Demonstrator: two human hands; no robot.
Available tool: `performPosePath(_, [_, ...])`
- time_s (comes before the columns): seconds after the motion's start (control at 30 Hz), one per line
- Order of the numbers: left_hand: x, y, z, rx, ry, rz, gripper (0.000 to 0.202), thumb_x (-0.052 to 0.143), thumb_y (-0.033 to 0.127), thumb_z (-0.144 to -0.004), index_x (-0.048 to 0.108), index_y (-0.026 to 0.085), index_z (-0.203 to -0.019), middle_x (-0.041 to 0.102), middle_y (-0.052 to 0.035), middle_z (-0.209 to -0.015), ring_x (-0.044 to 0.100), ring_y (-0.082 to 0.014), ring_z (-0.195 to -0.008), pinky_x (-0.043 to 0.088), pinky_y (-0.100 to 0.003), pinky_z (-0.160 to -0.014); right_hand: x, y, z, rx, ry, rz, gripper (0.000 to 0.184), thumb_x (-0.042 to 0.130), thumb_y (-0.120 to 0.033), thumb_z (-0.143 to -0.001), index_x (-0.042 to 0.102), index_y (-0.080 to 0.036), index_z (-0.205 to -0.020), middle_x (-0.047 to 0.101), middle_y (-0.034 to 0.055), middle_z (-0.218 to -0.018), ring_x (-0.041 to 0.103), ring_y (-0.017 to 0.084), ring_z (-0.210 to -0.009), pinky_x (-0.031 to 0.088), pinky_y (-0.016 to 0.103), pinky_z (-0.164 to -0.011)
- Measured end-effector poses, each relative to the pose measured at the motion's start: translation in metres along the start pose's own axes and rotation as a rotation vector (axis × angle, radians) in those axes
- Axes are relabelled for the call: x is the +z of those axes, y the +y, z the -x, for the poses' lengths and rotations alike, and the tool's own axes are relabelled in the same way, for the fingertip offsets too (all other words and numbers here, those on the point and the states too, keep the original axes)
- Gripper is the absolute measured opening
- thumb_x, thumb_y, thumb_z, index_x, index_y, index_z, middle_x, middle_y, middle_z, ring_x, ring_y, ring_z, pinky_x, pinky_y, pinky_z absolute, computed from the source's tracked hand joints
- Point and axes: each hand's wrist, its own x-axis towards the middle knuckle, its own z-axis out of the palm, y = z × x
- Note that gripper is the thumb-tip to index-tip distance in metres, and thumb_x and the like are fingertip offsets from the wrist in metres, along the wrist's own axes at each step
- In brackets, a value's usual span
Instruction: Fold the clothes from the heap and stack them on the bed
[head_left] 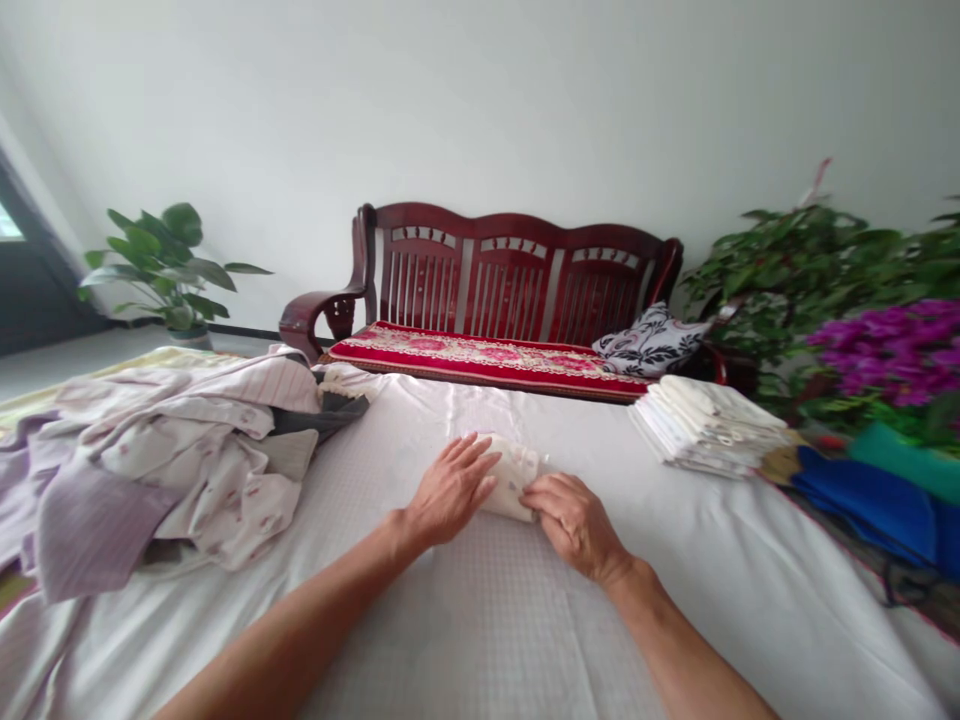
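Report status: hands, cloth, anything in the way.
Left hand flat on folded cloth; right hand at its edge, grip unclear. Clothes heap left, folded stack right, both apart.

Bright, even daylight, soft and diffuse. Source looked like the window at far left; its pane was blown out near white. Wall read flat pale grey, no hotspots. Shadows were weak: faint ones under the left hand and right hand, a darker one beneath the clothes pile. White sheet ran close to clipping, though its weave was visible low in frame. Folded cloth had little contrast against it. Wide lens gave strong barrel distortion: forearms stretched at the bottom edge, left wall line bent. Purple flowers at right were soft and oversaturated. Centre was sharp, no motion blur. 1 view only.
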Motion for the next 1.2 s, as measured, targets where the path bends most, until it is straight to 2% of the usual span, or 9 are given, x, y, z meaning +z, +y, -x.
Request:
performPosePath(0.17, [0.025, 0.004, -0.009, 0.033, -0.085, -0.046, 0.047, 0.046, 0.039, -0.102, 0.05, 0.021, -0.145, 0.053, -0.0119, -0.15, 0.038, -0.0303, -0.145, 0.026, -0.05, -0.12, 0.007, 0.007, 0.005, 0.068, 0.108, 0.01, 0.035, 0.045, -0.01, -0.091, 0.075, -0.024, -0.099, 0.075, 0.004, -0.098, 0.068, 0.019, -0.093, 0.054, 0.036, -0.087])
performPosePath(0.3, [0.031, 0.002, -0.006, 0.037, -0.088, -0.101, 0.048, 0.048, 0.039, -0.101, 0.049, 0.022, -0.147, 0.051, -0.0117, -0.151, 0.038, -0.033, -0.144, 0.026, -0.052, -0.119, 0.013, 0.014, 0.001, 0.179, 0.193, 0.117, 0.04, 0.038, -0.019, -0.099, 0.064, -0.02, -0.13, 0.067, 0.0095, -0.131, 0.059, 0.022, -0.125, 0.047, 0.042, -0.107])
performPosePath(0.43, [0.03, 0.002, -0.005, 0.046, -0.08, -0.103, 0.052, 0.052, 0.039, -0.099, 0.048, 0.022, -0.148, 0.05, -0.0124, -0.152, 0.037, -0.0345, -0.144, 0.027, -0.054, -0.118, 0.028, 0.019, 0.002, 0.21, 0.057, 0.231, 0.05, 0.038, -0.031, -0.103, 0.043, -0.021, -0.152, 0.049, 0.0114, -0.154, 0.038, 0.027, -0.146, 0.032, 0.052, -0.119])
performPosePath(0.6, [0.029, 0.001, -0.003, 0.047, -0.088, -0.028, 0.06, 0.06, 0.045, -0.094, 0.047, 0.022, -0.148, 0.047, -0.0132, -0.155, 0.036, -0.0331, -0.147, 0.023, -0.053, -0.122, 0.046, 0.025, 0.016, 0.236, -0.079, 0.304, 0.054, 0.035, -0.036, -0.104, 0.035, -0.021, -0.156, 0.045, 0.015, -0.156, 0.043, 0.028, -0.144, 0.039, 0.053, -0.114])
performPosePath(0.67, [0.032, -0.004, -0.001, -0.024, -0.036, 0.066, 0.059, 0.055, 0.048, -0.097, 0.046, 0.022, -0.149, 0.043, -0.0143, -0.157, 0.034, -0.0305, -0.148, 0.025, -0.05, -0.122, 0.048, 0.027, 0.019, 0.227, -0.065, 0.307, 0.054, 0.035, -0.036, -0.104, 0.034, -0.022, -0.157, 0.044, 0.0154, -0.157, 0.042, 0.029, -0.144, 0.04, 0.054, -0.113])
performPosePath(0.77, [0.037, -0.017, -0.001, -0.335, 0.145, 0.282, 0.056, 0.047, 0.044, -0.099, 0.043, 0.018, -0.149, 0.047, -0.0181, -0.153, 0.044, -0.0282, -0.142, 0.035, -0.045, -0.116, 0.046, 0.028, 0.02, 0.226, -0.014, 0.295, 0.054, 0.039, -0.035, -0.103, 0.034, -0.025, -0.157, 0.047, 0.0146, -0.155, 0.046, 0.029, -0.142, 0.045, 0.053, -0.11])
performPosePath(0.93, [0.033, -0.027, -0.014, -0.846, 0.173, 0.814, 0.071, 0.07, 0.047, -0.08, 0.049, 0.014, -0.14, 0.071, -0.0156, -0.117, 0.07, -0.0255, -0.094, 0.051, -0.033, -0.081, 0.039, 0.023, 0.014, 0.26, 0.043, 0.244, 0.052, 0.047, -0.031, -0.1, 0.043, -0.028, -0.151, 0.056, 0.012, -0.147, 0.054, 0.027, -0.134, 0.051, 0.049, -0.107])
performPosePath(1.1, [0.017, -0.006, -0.021, -0.739, -0.027, 1.222, 0.061, 0.076, 0.054, -0.07, 0.068, 0.01, -0.111, 0.074, -0.0103, -0.092, 0.068, -0.0248, -0.083, 0.048, -0.029, -0.072, 0.031, 0.013, 0.01, 0.313, 0.068, 0.166, 0.044, 0.052, -0.023, -0.095, 0.058, -0.026, -0.139, 0.061, 0.0102, -0.141, 0.057, 0.025, -0.13, 0.051, 0.046, -0.108])
performPosePath(1.2, [0.014, 0.005, -0.02, -0.675, 0.07, 1.227, 0.066, 0.082, 0.046, -0.066, 0.064, 0.011, -0.119, 0.073, -0.0093, -0.1, 0.067, -0.0238, -0.088, 0.048, -0.029, -0.075, 0.026, 0.008, 0.008, 0.317, 0.098, 0.105, 0.043, 0.052, -0.021, -0.093, 0.061, -0.025, -0.135, 0.061, 0.0101, -0.141, 0.056, 0.025, -0.132, 0.049, 0.046, -0.111])
